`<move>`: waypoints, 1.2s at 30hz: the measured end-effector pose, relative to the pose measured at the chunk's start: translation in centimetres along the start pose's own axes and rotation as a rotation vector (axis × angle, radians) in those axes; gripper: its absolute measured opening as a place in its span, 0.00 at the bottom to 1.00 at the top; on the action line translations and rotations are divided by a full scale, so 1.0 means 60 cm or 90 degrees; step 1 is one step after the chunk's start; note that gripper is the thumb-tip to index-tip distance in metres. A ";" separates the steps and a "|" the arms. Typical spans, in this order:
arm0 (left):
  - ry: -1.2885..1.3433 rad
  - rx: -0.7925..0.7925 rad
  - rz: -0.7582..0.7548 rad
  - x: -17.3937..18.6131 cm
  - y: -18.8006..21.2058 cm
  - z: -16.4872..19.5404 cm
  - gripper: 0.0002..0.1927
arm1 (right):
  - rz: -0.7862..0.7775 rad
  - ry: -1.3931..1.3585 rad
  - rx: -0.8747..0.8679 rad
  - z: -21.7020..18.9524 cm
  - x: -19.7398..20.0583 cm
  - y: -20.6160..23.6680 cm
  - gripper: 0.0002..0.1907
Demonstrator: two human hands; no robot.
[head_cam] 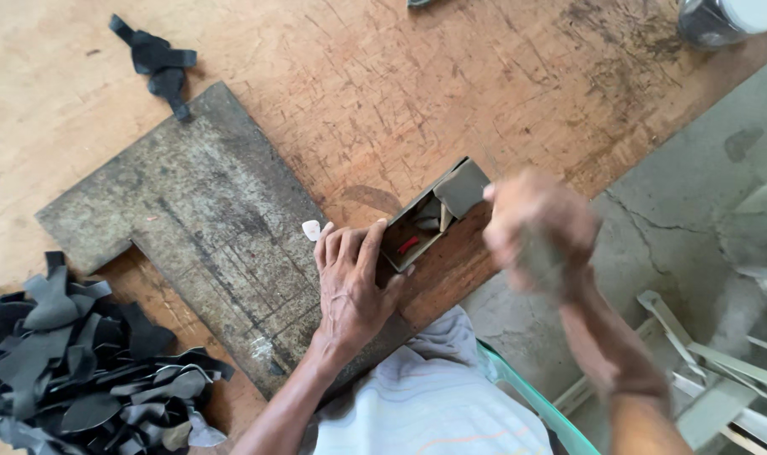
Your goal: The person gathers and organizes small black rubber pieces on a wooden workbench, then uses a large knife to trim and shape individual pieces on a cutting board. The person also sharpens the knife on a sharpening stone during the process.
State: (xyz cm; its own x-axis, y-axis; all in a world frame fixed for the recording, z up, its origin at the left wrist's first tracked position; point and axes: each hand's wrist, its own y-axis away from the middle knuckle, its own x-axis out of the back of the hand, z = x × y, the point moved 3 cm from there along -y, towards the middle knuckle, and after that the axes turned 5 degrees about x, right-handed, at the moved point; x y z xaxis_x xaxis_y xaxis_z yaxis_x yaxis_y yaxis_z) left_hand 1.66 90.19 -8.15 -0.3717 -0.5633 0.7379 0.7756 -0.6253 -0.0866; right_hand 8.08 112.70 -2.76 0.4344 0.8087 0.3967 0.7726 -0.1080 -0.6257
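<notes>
A small open grey cardboard box (434, 221), oblong with its lid flap raised, lies at the near edge of the worn wooden table (383, 76). It holds small items, one red. No labels, signs or screens show.

worn wooden table (451, 76) carries a grey stone slab (190, 211) at centre. black leather scraps heap (80, 362) at 8 o'clock; one black offcut (158, 63) at 11 o'clock; dark container (721, 21) at 1 o'clock.
</notes>
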 end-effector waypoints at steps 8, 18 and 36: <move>0.037 0.016 -0.023 -0.001 -0.001 -0.006 0.41 | -0.317 0.186 0.135 -0.071 -0.023 0.034 0.11; 0.045 0.018 -0.037 0.003 -0.002 -0.008 0.42 | -0.327 0.134 0.189 -0.063 -0.061 -0.006 0.08; 0.044 0.027 -0.031 0.002 -0.006 -0.009 0.40 | 0.322 -0.454 -0.299 -0.001 0.005 0.078 0.16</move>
State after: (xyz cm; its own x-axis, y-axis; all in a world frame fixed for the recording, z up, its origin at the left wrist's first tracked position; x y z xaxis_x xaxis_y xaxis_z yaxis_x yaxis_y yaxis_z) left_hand 1.07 90.04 -8.40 -0.4418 -0.5697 0.6930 0.7764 -0.6298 -0.0228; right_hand 11.88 112.42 -5.52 0.5025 0.7460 -0.4370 0.7454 -0.6299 -0.2183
